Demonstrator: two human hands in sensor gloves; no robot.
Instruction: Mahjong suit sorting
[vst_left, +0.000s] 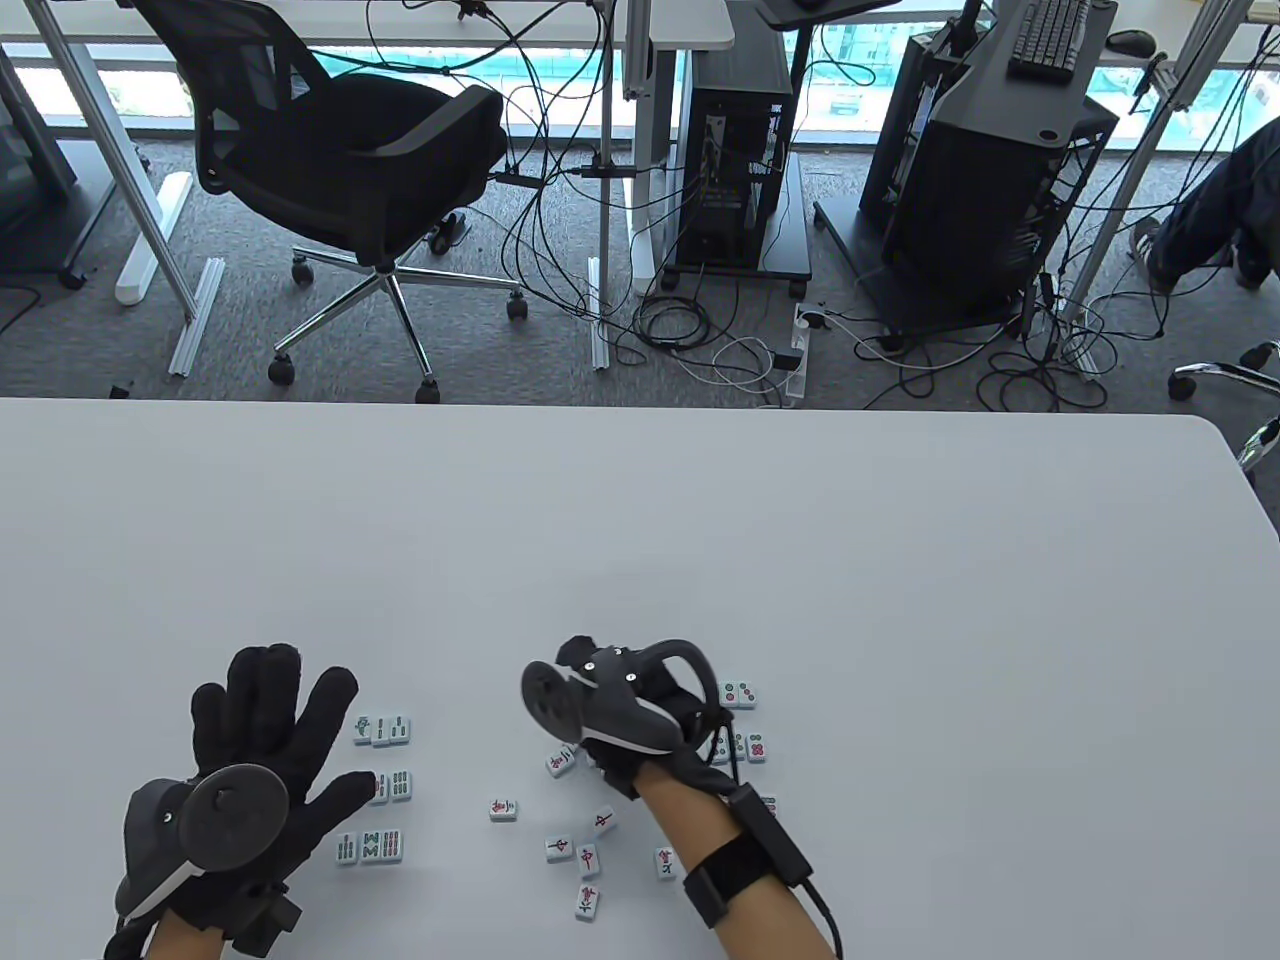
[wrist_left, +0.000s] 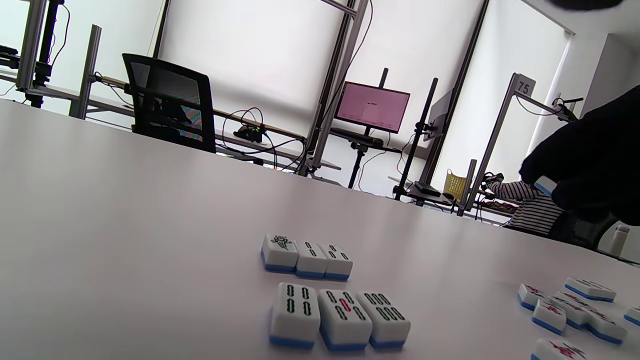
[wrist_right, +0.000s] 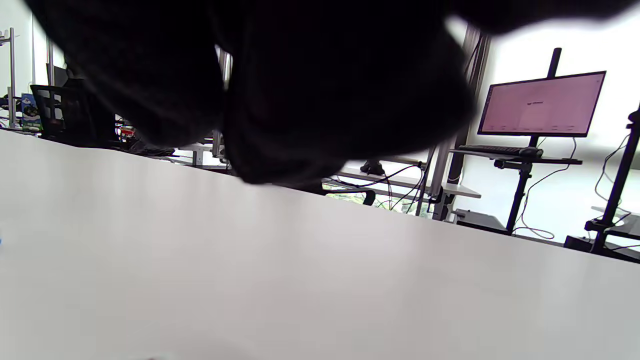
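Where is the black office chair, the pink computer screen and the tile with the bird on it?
Black office chair (vst_left: 340, 150): table view, on its seat.
Pink computer screen (wrist_left: 372, 106): left wrist view, middle of display.
Bird tile (wrist_left: 280, 245): left wrist view, on its top face.

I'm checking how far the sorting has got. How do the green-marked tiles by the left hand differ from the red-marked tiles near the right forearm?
The green-marked tiles sit in tidy rows, edges touching; the red-marked tiles lie scattered, mostly apart. The green-marked tiles are squared up alike, while the red-marked tiles are turned at varied angles. The left hand lies flat beside the green ones; the right hand is above the red ones. Both sets lie face up, white with blue backs.
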